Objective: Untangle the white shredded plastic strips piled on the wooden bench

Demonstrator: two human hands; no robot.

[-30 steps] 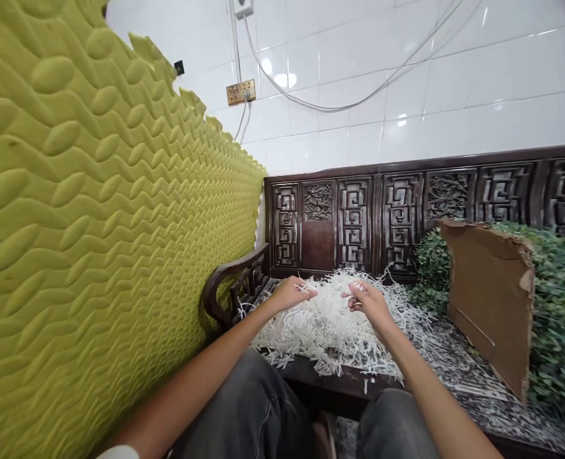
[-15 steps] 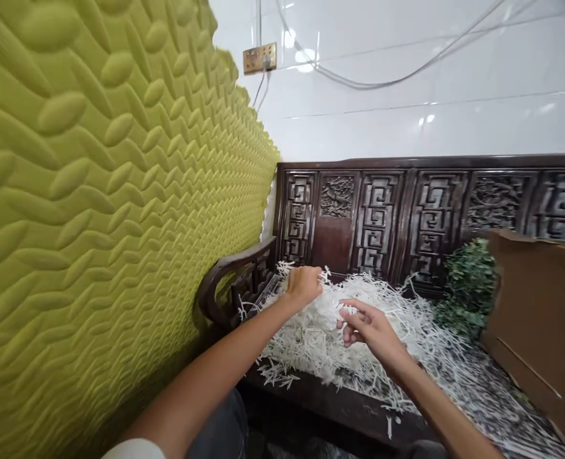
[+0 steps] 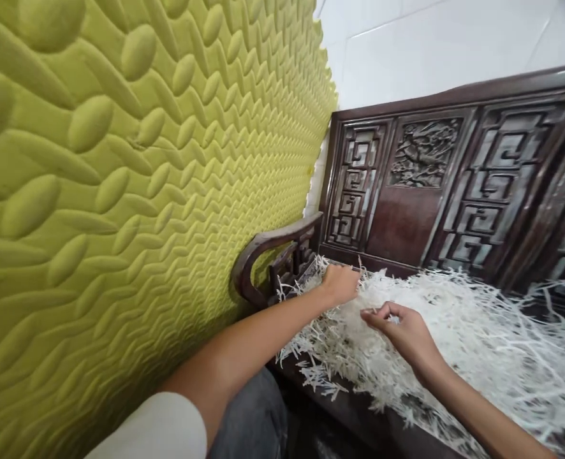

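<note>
A heap of thin white branching sprigs (image 3: 454, 312), plastic-looking, covers the seat of a dark carved wooden bench (image 3: 407, 223). My left hand (image 3: 342, 285) is closed above the heap's left part, its back toward me; a thin whitish sprig (image 3: 359, 264) pokes out past its fingers. To its right and a little nearer, my right hand (image 3: 402, 328) is pinched, thumb against fingertips. Whatever lies between those fingertips blends with the white heap behind and cannot be made out. The two hands are a short distance apart.
A yellow-green embossed foam panel (image 3: 168, 191) rises along the left. Beside it curves the bench's armrest (image 3: 258, 248). White tiles (image 3: 421, 44) cover the wall behind the carved backrest. My knee in grey trousers (image 3: 254, 414) is below the bench's front edge.
The view has turned left and tilted, so the socket, cardboard and green foliage are out of sight. My right hand's fingers have gone from partly spread to a pinch; my left stays closed.
</note>
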